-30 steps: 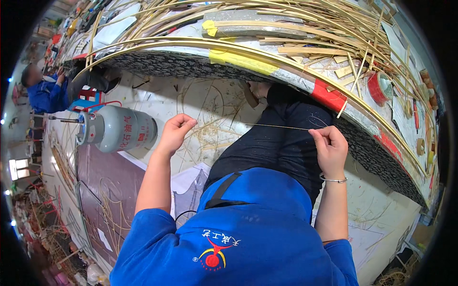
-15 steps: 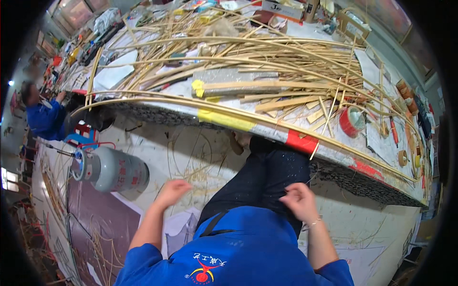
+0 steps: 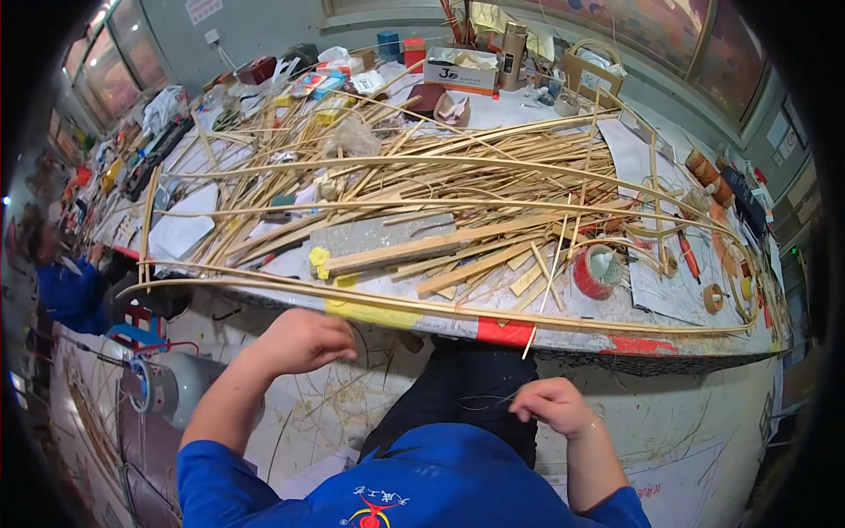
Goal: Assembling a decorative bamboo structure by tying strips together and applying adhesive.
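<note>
Below the table [image 3: 616, 339] edge, the right hand [image 3: 553, 407] has its grip pinched shut on a thin strand [image 3: 480, 402] over the lap; the left hand [image 3: 302, 341] is curled, just under that edge (whether it holds anything I cannot tell), near yellow tape [image 3: 370, 312]
</note>
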`<state>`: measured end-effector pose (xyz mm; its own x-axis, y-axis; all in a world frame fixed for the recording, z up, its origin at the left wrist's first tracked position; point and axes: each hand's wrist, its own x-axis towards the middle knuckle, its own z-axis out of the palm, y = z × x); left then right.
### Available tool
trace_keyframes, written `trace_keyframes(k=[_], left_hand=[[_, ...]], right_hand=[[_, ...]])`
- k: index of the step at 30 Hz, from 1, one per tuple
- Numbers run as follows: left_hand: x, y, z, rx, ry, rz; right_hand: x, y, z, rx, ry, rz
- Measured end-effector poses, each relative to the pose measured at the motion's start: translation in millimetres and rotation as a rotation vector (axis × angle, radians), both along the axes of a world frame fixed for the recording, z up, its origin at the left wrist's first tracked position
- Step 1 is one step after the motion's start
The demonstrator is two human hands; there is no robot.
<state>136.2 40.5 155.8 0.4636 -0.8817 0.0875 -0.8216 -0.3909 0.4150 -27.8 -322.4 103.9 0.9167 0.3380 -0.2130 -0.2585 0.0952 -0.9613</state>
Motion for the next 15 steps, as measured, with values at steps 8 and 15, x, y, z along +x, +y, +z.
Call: trace_keyframes(k=[8, 15], left_hand=[[136, -55, 44, -0.121, -0.366, 0.254], [257, -116, 164, -1.174, -0.263, 0.172]], right_hand=[[-13, -1, -37, 0.097, 0.293, -0.208], [-15, 35, -68, 0.018, 0.338, -0.195]])
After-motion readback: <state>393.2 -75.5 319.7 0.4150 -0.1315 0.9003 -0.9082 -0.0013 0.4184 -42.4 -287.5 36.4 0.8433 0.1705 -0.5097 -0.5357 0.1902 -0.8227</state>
